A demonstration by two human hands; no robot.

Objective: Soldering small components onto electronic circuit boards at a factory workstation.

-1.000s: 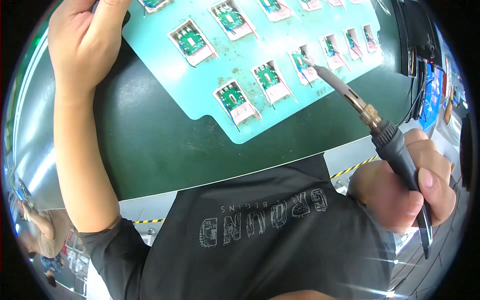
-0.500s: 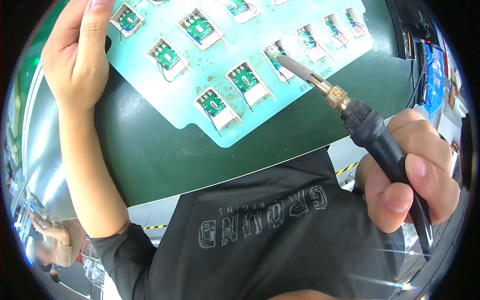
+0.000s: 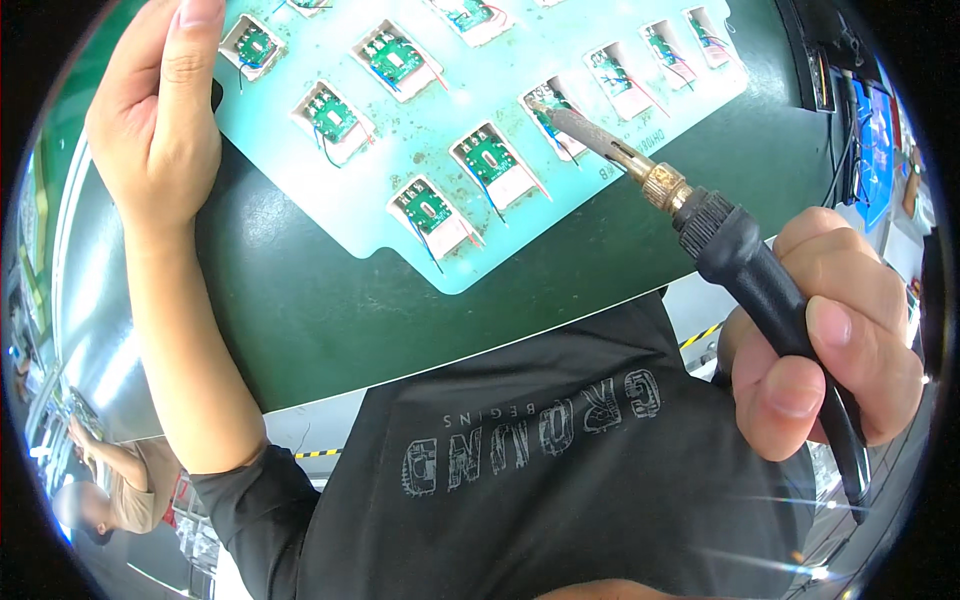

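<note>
My right hand (image 3: 850, 340) grips the black handle of a soldering iron (image 3: 730, 240), thumb and fingers wrapped round it. The iron's greyish tip points up and left, at a small green circuit board (image 3: 563, 122) in a white housing; whether it touches cannot be told. Several such boards with blue and red wires sit in pockets of a teal panel (image 3: 300, 190). At the panel's upper left edge is my left hand (image 3: 165, 125), thumb against curled fingers. The frame's top cuts off its fingertips, so anything they hold is hidden. A small black part shows beside this hand.
The panel lies on a dark green table (image 3: 300, 330) whose near edge runs along my body. Black equipment (image 3: 825, 50) with cables stands at the far right, near a blue object (image 3: 877, 150). Another person (image 3: 125, 480) is at the lower left.
The view has shifted slightly, and the panel sits a little differently in it. The iron remains aimed at the same circuit board, and both hands keep nearly the same pose.
</note>
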